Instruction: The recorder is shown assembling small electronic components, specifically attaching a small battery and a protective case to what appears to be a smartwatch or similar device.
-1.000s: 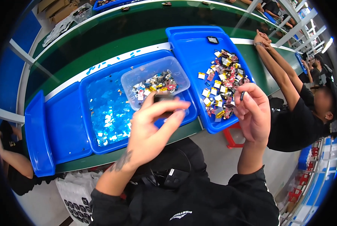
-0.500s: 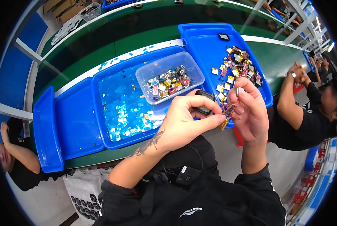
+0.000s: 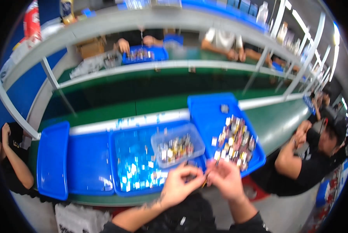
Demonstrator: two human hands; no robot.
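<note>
In front of my chest, both hands are close together near the table's front edge, smeared by motion. My left hand (image 3: 183, 184) is closed, thumb and fingers pinching a small electronic part with a yellow bit (image 3: 205, 181), and a dark object (image 3: 189, 177) sits within its curled fingers. Beside it, my right hand (image 3: 226, 179) has its fingers bent together at the same part; a tiny piece (image 3: 217, 160) shows at its fingertips, too blurred to name. Just beyond my left hand is a clear plastic box (image 3: 199, 145) of mixed small electronic parts.
The clear box stands in a blue tray (image 3: 115, 155) strewn with shiny blue-white pieces. To the right, another blue tray (image 3: 200, 112) holds a heap of small parts (image 3: 236, 141). More blue trays (image 3: 90, 163) lie left. People sit on either side and across the green table (image 3: 275, 128).
My view has tilted up, bringing the far side of the table and people there into sight. Both hands appear lower and further left in the picture, still close together.
</note>
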